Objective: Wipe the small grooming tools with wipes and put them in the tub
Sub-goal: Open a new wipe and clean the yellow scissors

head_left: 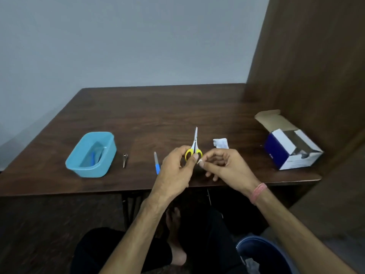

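Observation:
My left hand [177,165] holds small scissors [194,144] by their yellow handles, blades closed and pointing away from me. My right hand [223,165] is close beside the handles, fingers curled, thumb and forefinger meeting at the left thumb; what it pinches is too small to tell. A crumpled white wipe [220,143] lies on the table just behind my right hand. A blue-handled nail file [157,163] lies left of my left hand, and small metal tweezers [124,159] farther left. The light blue tub [92,155] stands at the left with blue tools inside.
An open blue and white cardboard box [292,149] sits at the table's right end, next to a brown wooden panel [306,66]. The brown table [158,107] meets a grey wall behind. A blue bin [262,252] stands on the floor at my right.

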